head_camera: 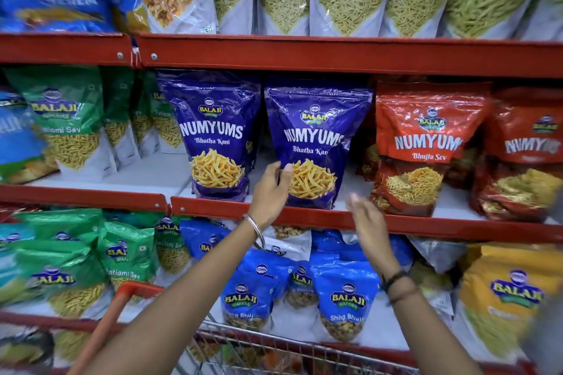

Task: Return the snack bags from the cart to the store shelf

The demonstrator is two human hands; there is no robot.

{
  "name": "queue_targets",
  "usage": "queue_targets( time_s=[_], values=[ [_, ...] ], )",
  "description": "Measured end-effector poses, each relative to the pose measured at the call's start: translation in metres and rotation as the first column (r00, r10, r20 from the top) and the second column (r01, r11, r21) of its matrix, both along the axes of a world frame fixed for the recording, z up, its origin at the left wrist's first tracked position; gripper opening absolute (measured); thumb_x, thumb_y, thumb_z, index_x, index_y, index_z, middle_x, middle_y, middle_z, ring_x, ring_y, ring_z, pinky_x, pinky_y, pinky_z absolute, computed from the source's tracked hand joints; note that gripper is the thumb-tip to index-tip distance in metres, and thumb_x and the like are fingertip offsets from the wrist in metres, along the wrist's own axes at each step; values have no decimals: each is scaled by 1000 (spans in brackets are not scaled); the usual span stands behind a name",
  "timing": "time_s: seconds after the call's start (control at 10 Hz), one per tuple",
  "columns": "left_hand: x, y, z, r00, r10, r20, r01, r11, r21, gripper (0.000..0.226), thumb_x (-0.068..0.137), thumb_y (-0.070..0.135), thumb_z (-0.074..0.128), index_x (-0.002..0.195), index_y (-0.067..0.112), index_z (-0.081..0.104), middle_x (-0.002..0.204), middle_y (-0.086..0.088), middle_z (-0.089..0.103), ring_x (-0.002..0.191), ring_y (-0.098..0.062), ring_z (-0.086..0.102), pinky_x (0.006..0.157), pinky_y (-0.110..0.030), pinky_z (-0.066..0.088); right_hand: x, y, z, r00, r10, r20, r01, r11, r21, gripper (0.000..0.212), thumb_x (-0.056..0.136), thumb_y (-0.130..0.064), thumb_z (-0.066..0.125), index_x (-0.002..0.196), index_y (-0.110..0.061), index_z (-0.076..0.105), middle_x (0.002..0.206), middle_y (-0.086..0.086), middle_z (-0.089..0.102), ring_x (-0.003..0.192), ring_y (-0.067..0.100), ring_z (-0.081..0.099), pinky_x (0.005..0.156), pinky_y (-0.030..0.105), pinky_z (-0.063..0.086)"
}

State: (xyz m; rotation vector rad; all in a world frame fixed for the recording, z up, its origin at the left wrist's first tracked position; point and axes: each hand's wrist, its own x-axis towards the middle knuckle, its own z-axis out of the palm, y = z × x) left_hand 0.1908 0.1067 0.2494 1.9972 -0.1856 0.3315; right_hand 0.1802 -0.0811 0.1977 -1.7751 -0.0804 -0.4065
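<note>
Left hand point(271, 189) against purple Numyums bag point(316, 143)

Both arms reach up toward the purple snack bag point(316, 143). The left hand point(271, 192) rests its fingers point(281, 176) on the bag's lower left edge. The right hand point(365, 219), blurred, hangs open just below the bag's lower right corner, not touching.

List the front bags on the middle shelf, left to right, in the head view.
Green Ratlami Sev bag → left purple Bhatha Kani bag → right purple Bhatha Kani bag → red Bhujia Sev bag.
</note>
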Motion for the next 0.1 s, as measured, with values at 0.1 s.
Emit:
queue_targets(
  time_s=[0.1],
  values=[
    [-15,-12,20,941,25,338,-35,999,23,55,89,48,37,134,17,36,145,-2,40,132,-12,38,110,-30,32,-54,-43,-72,967,-248,-50,251,964,83,48,76,-71,46,103,-34,62,111,5,68,104,21,62,90,32,51]
  ],
)
